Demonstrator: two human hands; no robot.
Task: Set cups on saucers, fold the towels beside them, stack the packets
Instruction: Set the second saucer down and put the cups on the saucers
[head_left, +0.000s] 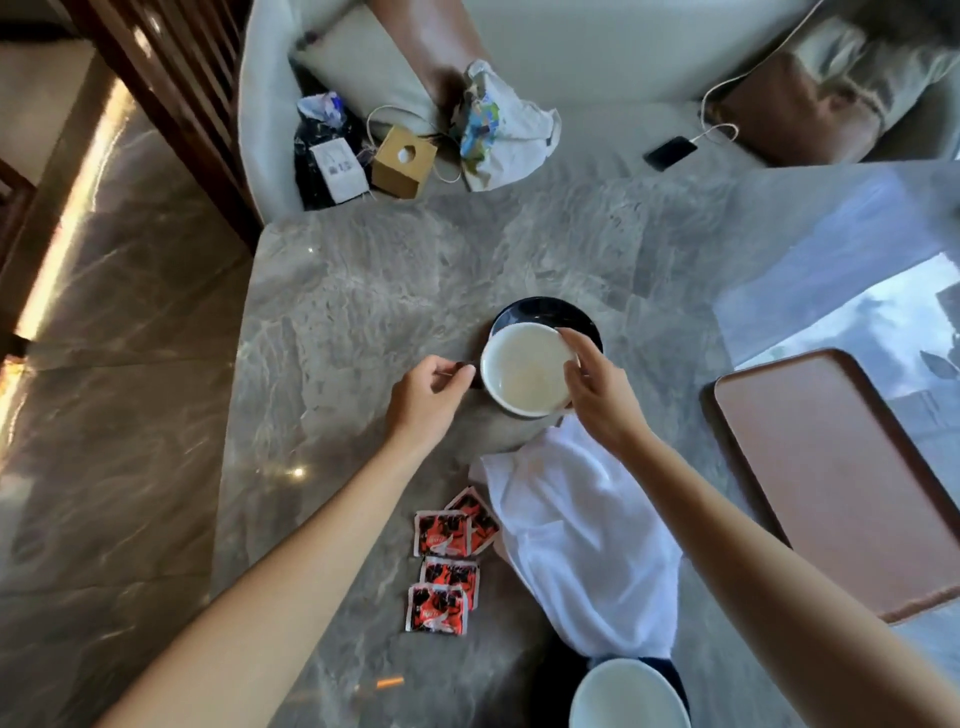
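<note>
A cup (524, 371), dark outside and white inside, is over a dark saucer (540, 312) in the middle of the marble table (363, 291). My left hand (428, 389) pinches the cup's handle on its left side. My right hand (592, 384) grips the cup's right rim. Whether the cup touches the saucer I cannot tell. A crumpled white towel (582, 535) lies just in front of the cup. Several red and black packets (447, 561) lie loose to the towel's left. A second cup (628, 696) shows at the bottom edge, partly under the towel's end.
A brown tray (831, 478) lies on the table's right side. Beyond the far edge, a sofa (597, 62) holds a small cardboard box (402, 161), bags, a phone (670, 152) on a cable and cushions. The table's left edge drops to a glossy floor.
</note>
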